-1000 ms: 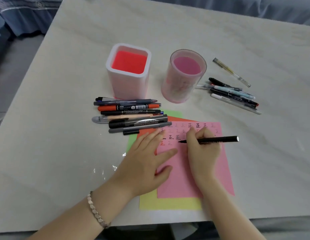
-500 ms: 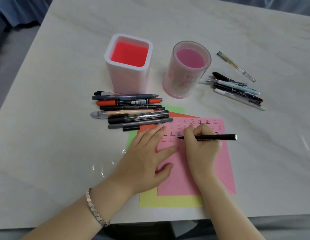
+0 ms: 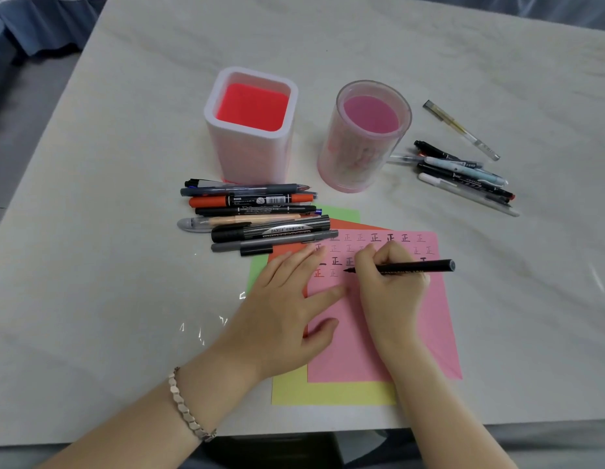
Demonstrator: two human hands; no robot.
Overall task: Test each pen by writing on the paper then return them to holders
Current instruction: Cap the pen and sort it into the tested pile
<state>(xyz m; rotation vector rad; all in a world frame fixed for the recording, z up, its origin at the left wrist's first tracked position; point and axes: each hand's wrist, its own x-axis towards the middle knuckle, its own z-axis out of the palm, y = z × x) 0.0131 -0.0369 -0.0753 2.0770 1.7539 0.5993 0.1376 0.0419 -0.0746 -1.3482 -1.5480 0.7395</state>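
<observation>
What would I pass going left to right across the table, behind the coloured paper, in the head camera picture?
Square holder → round holder → bunch of pens lying on the table.

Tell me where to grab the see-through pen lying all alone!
Pinch the see-through pen mid-barrel, coming from straight above. It lies flat on the table, apart from the pile of pens, so fingers should fit along both long sides.

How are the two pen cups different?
The square holder has opaque white walls; the round holder has see-through pinkish walls. The square holder is bright red inside; the round holder is pink inside. Both stand upright and empty.
</observation>
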